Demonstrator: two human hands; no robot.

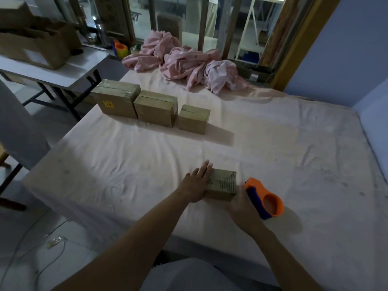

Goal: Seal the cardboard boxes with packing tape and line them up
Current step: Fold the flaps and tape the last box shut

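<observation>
A small cardboard box (pixel 223 184) with dark printed marks lies on the pale sheet near me. My left hand (pixel 196 183) lies flat against its left side, fingers straight. My right hand (pixel 243 206) grips an orange and blue tape dispenser (pixel 265 199) at the box's right end. Farther back, three closed boxes stand in a row: a large one (pixel 116 99) with a yellow label, a middle one (pixel 155 108) and a smaller one (pixel 194 119).
The sheet-covered bed (pixel 294 156) stretches right to a blue wall. A heap of pink cloth (pixel 184 64) lies at the far end. At the left stands a white table (pixel 69 70) with an open carton (pixel 35 43). Cables trail on the floor (pixel 42 248).
</observation>
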